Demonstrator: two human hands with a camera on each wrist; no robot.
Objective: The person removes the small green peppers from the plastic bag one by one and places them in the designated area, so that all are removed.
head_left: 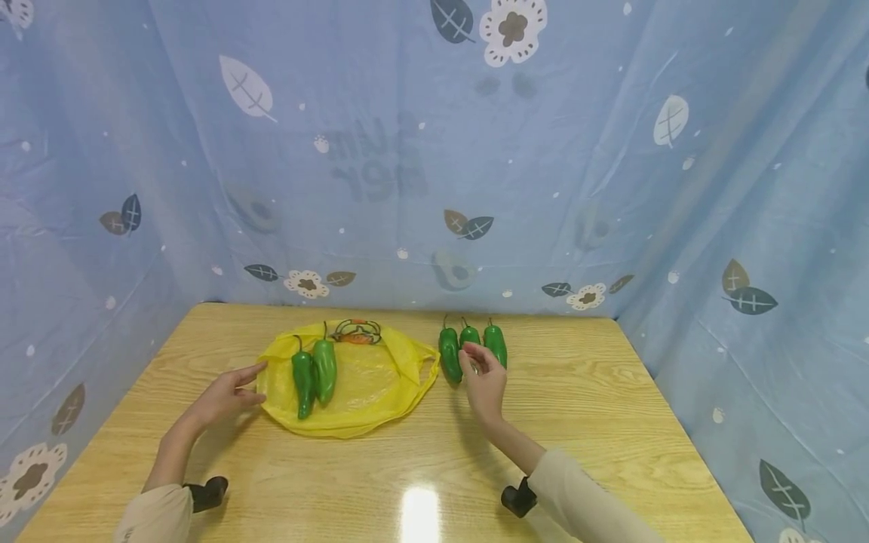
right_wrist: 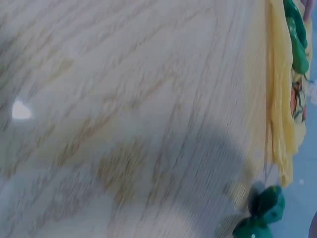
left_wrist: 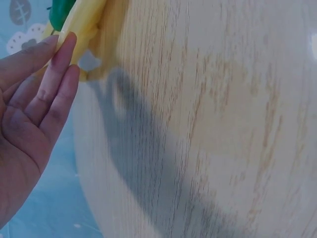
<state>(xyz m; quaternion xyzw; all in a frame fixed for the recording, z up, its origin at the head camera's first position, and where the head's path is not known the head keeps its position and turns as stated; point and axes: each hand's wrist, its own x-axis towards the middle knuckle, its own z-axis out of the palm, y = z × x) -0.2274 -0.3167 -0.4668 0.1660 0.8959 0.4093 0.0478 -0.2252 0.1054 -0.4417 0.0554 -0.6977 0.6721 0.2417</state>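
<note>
W/ R hand (head_left: 487,388), overlapping mid green pepper (head_left: 469,333), of 3 on table (head_left: 584,422) R of yellow bag (head_left: 370,385); seen just beyond curved fingers (head_left: 482,352), can't tell if clamped. Pointing stem-first at curtain (head_left: 380,113), w/ long axis approx fore-aft. Touching bag edge w/ L hand (head_left: 217,400); can't tell if pinching.

Right of the yellow bag (head_left: 366,385), the right hand (head_left: 485,381) hides the lower part of the middle pepper (head_left: 469,335) from us. In the left wrist view, we see the bag's pepper (left_wrist: 60,15) cut by the upper edge.
</note>
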